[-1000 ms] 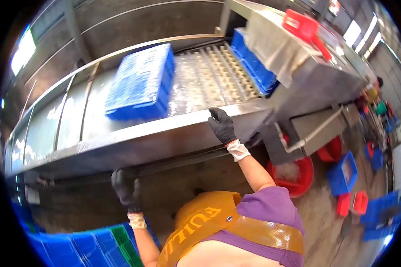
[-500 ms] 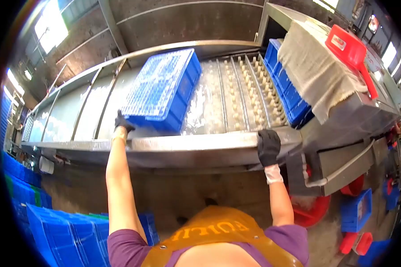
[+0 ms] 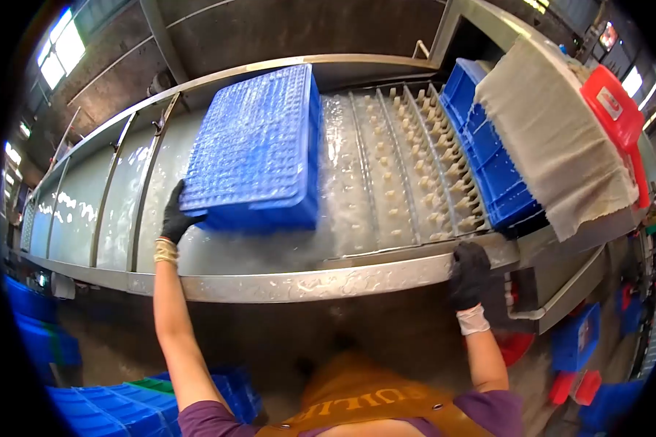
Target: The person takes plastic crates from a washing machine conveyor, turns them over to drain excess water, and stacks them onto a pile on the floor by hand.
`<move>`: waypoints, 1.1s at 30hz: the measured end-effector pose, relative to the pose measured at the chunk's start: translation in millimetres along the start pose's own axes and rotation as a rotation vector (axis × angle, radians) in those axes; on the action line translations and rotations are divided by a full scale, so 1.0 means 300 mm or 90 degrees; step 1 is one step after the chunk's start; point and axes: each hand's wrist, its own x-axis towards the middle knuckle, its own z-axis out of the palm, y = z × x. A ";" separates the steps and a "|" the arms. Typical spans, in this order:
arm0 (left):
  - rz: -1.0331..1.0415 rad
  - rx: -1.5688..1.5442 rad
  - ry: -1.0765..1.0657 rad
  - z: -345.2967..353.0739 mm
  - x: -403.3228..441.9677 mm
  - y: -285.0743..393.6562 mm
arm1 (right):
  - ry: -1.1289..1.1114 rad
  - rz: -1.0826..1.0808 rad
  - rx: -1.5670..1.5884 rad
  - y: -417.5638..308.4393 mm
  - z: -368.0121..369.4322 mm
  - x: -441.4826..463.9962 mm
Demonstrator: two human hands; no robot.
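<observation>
A blue plastic crate [image 3: 251, 138] sits in the water of a long metal trough, its wet, grid-patterned face upward. My left hand [image 3: 175, 215], in a dark glove, grips the crate's near left corner, with the thumb towards its front wall. My right hand [image 3: 470, 275], also dark-gloved with a pale cuff, is closed over the trough's near metal rim [image 3: 313, 286] at the right end. Rows of pale nozzles [image 3: 423, 156] stand in the trough right of the crate.
Another blue crate [image 3: 492, 164] stands at the machine opening on the right, partly under a beige cloth [image 3: 554, 138]. A red scoop [image 3: 612, 109] lies above the cloth. Metal crossbars [image 3: 149, 167] span the trough at left. Stacked blue crates [image 3: 116, 411] stand on the floor below.
The crate has shifted away from the near rim, and my left hand has moved with it. My right hand stays at the rim. The camera view has shifted closer to the trough.
</observation>
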 end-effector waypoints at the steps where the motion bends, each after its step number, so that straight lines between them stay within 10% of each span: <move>1: 0.002 0.039 0.013 0.024 0.001 0.042 | -0.009 0.005 -0.014 0.016 0.013 -0.012; 14: 0.397 0.217 0.262 0.276 0.009 0.962 | -0.053 0.099 -0.056 0.042 0.031 -0.027; 19: 0.423 0.450 0.105 0.389 0.068 1.372 | -0.114 0.313 1.060 -0.390 0.174 0.068; 21: 0.438 0.493 0.046 0.429 0.054 1.486 | -0.366 0.775 1.548 -0.546 0.161 0.118; 28: 0.470 0.460 0.067 0.395 -0.118 1.516 | -0.070 0.860 2.087 -0.550 0.119 0.227; 33: 0.457 0.308 0.279 0.241 -0.324 1.315 | -0.136 0.802 1.905 -0.559 0.220 0.207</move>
